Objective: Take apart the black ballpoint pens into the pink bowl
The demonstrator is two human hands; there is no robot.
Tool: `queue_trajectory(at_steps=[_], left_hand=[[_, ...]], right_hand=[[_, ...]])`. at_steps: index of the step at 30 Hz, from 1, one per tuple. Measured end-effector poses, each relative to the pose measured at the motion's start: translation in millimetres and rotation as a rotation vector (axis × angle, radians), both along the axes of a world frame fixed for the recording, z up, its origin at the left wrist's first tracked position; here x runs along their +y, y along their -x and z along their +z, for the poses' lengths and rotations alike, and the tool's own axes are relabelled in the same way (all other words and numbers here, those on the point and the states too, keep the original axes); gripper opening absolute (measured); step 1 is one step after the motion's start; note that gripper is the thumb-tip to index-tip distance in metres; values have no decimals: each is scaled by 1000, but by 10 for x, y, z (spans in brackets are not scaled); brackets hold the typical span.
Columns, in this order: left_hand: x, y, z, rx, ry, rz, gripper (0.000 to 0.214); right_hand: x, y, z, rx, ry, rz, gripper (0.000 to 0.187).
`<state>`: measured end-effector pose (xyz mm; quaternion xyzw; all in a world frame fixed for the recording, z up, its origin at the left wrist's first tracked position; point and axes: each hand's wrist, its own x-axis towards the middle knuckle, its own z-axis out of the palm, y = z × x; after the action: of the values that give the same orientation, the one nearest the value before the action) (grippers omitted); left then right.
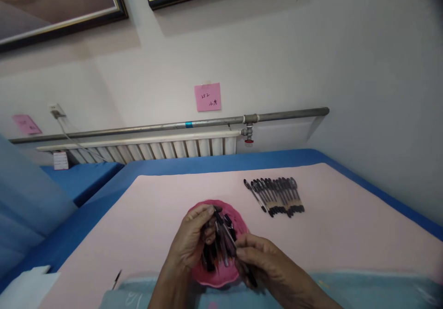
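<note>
My left hand [192, 237] pinches one end of a black-and-clear pen [227, 231] between thumb and fingers. Lower down, my right hand [258, 256] grips the same pen near its other end, so it slants between both hands. Directly beneath is a round pink bowl [206, 283] with a wavy rim, holding a loose heap of dark pens [218, 251]. Part of the heap is hidden by my hands. To the right, several black-capped pens [277, 196] lie side by side in a row.
A pink sheet [155, 216] covers the blue-edged table [214, 160]. Near the front left lies a thin dark pen-like piece [116, 279], beside teal cloth [131, 293] and white cloth [31, 288]. A radiator [180, 146] and a pipe [148, 129] run along the wall behind.
</note>
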<state>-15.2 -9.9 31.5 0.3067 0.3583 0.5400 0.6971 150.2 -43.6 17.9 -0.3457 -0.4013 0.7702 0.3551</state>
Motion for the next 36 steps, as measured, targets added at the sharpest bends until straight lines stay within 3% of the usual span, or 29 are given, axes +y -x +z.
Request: queue_trajectory(at_steps=[5, 10, 25, 29, 36], left_hand=[[-12, -20, 9, -1, 1, -14, 24], [-24, -29, 17, 21, -10, -27, 23], [-38, -44, 37, 80, -4, -41, 26], [-46, -31, 43, 100, -5, -38, 27], [-60, -22, 71, 131, -23, -12, 27]], right_hand=[[-34, 40, 15, 115, 114, 22, 29], [-27, 49, -19, 47, 27, -12, 23], [-8, 44, 48, 177, 75, -20, 25], [-10, 33, 49, 98, 49, -5, 24], [-10, -4, 64, -130, -2, -121, 23]])
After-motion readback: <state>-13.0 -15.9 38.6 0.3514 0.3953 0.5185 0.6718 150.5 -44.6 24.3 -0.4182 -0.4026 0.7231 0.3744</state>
